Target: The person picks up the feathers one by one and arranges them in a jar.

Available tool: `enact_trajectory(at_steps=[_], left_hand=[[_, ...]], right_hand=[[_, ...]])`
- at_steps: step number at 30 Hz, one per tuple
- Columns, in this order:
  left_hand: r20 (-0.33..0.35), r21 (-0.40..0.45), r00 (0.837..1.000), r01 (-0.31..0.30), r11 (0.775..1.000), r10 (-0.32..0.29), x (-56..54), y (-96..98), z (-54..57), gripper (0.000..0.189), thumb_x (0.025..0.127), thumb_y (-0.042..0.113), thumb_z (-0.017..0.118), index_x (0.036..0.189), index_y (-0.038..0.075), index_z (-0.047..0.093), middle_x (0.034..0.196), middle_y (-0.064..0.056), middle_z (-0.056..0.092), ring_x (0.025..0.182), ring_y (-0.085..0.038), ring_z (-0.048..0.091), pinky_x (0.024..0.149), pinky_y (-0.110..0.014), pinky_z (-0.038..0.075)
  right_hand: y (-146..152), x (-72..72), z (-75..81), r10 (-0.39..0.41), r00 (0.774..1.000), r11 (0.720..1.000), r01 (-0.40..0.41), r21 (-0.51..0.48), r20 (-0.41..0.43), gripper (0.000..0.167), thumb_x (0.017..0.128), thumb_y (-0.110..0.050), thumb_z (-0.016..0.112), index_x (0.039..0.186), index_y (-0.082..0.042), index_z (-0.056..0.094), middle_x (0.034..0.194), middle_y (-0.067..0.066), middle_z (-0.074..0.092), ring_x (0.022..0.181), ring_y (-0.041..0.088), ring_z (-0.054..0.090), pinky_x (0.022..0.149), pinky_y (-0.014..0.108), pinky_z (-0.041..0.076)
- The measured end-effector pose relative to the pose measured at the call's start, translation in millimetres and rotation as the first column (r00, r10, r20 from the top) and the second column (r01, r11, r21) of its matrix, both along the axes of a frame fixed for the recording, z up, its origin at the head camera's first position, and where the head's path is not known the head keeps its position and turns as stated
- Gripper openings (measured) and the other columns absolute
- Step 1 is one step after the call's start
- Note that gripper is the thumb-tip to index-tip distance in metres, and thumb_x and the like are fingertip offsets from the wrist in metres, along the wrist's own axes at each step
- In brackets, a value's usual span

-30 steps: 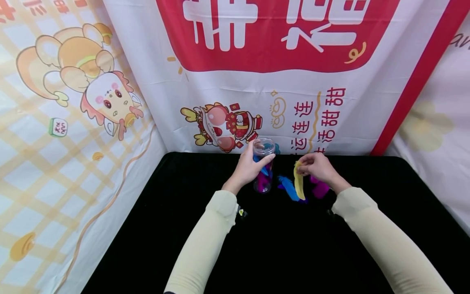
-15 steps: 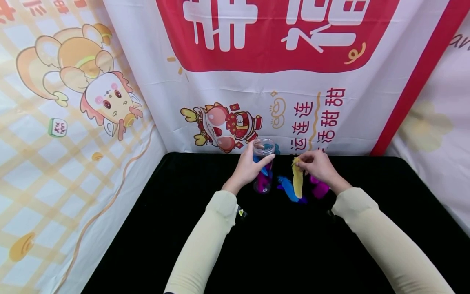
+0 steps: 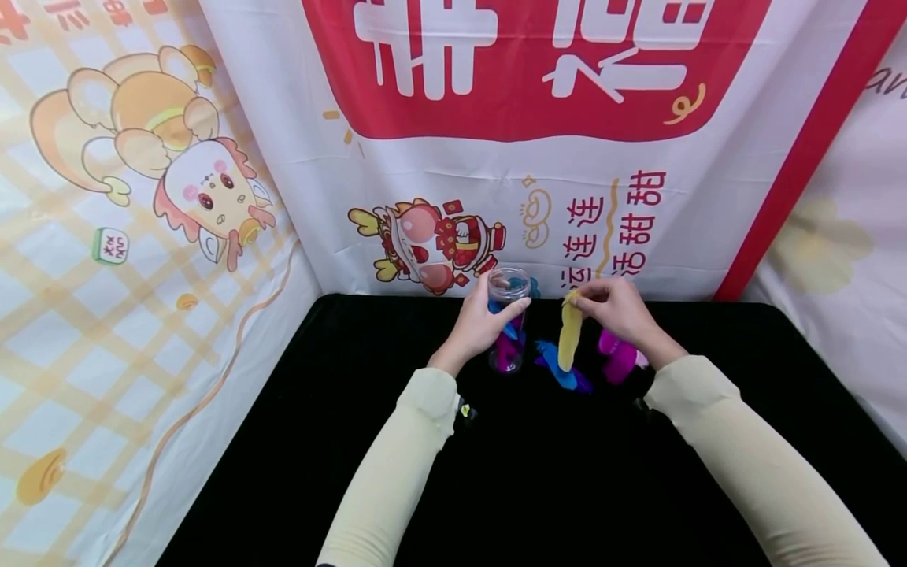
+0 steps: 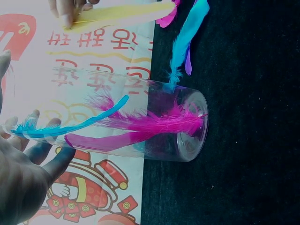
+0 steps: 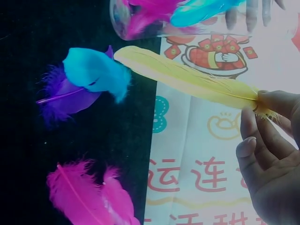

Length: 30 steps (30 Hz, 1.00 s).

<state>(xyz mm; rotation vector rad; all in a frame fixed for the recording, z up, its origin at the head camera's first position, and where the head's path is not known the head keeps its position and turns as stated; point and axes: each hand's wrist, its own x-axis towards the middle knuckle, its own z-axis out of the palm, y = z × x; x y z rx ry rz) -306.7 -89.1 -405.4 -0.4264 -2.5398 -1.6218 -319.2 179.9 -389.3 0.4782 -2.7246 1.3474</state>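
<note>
My left hand grips a clear plastic jar round its upper part, with the open mouth up. Inside the jar lie a blue feather and pink-magenta feathers. To the right of the jar, my right hand pinches a yellow feather by its fluffy end, and the feather hangs down apart from the jar. Below it on the table are a blue feather and a purple feather. Magenta feathers lie under the right wrist.
A black cloth covers the table. Behind its far edge hangs a white and red printed curtain. Another printed cloth wall stands along the left side.
My right hand has lifted the yellow feather a little and shifted slightly, so the feather's lower end is higher and further left. The left hand and jar stay still.
</note>
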Motion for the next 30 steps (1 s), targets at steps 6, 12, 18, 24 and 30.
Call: enact_trajectory(at_steps=[6, 12, 18, 24, 30], left_hand=[[0.000, -0.004, 1.000, -0.004, 1.000, 0.004, 0.8, 0.0, -0.7, 0.083, 0.093, 0.055, 0.070, 0.156, 0.016, 0.033, 0.145, -0.006, 0.051, 0.134, -0.021, 0.049, 0.115, -0.046, 0.038], [-0.001, -0.009, 1.000, -0.003, 1.000, 0.003, 1.8, 0.2, 0.2, 0.083, 0.094, 0.054, 0.070, 0.156, 0.014, 0.033, 0.145, -0.007, 0.050, 0.135, -0.022, 0.048, 0.116, -0.047, 0.037], [-0.008, -0.006, 1.000, -0.005, 1.000, 0.005, 3.1, 0.0, 0.8, 0.083, 0.094, 0.053, 0.071, 0.157, 0.015, 0.032, 0.148, -0.007, 0.049, 0.136, -0.022, 0.047, 0.116, -0.046, 0.037], [-0.018, -0.003, 1.000, -0.003, 1.000, 0.003, 4.3, 0.2, 1.5, 0.083, 0.093, 0.053, 0.071, 0.157, 0.016, 0.032, 0.149, -0.007, 0.048, 0.137, -0.021, 0.047, 0.116, -0.045, 0.037], [-0.015, -0.001, 1.000, 0.000, 1.000, 0.000, 4.1, -0.2, 2.5, 0.083, 0.094, 0.053, 0.071, 0.157, 0.017, 0.031, 0.148, -0.006, 0.049, 0.136, -0.020, 0.047, 0.116, -0.044, 0.037]], right_hand=[[-1, 0.8, 5.9, 0.016, 1.000, 1.000, -0.016, -0.022, -0.027, 0.019, 0.099, -0.017, 0.071, 0.107, -0.001, 0.077, 0.099, 0.017, 0.076, 0.077, 0.023, 0.072, 0.067, 0.026, 0.059], [-2, 2.3, 13.5, 0.011, 0.998, 1.000, -0.011, -0.012, -0.060, 0.022, 0.099, -0.020, 0.071, 0.108, -0.001, 0.077, 0.097, 0.015, 0.076, 0.076, 0.022, 0.072, 0.070, 0.033, 0.060], [-4, 4.9, 22.4, 0.016, 0.995, 1.000, -0.017, -0.009, -0.102, 0.023, 0.099, -0.022, 0.071, 0.106, -0.002, 0.078, 0.096, 0.015, 0.076, 0.075, 0.022, 0.071, 0.068, 0.032, 0.059], [-7, 7.7, 31.4, 0.018, 0.994, 1.000, -0.021, -0.020, -0.108, 0.026, 0.100, -0.024, 0.069, 0.109, -0.001, 0.077, 0.095, 0.014, 0.077, 0.073, 0.017, 0.071, 0.067, 0.025, 0.057], [-11, 10.2, 42.8, -0.002, 0.995, 0.998, -0.005, -0.066, -0.099, 0.024, 0.100, -0.023, 0.070, 0.108, -0.002, 0.078, 0.096, 0.014, 0.077, 0.078, 0.022, 0.072, 0.066, 0.026, 0.057]])
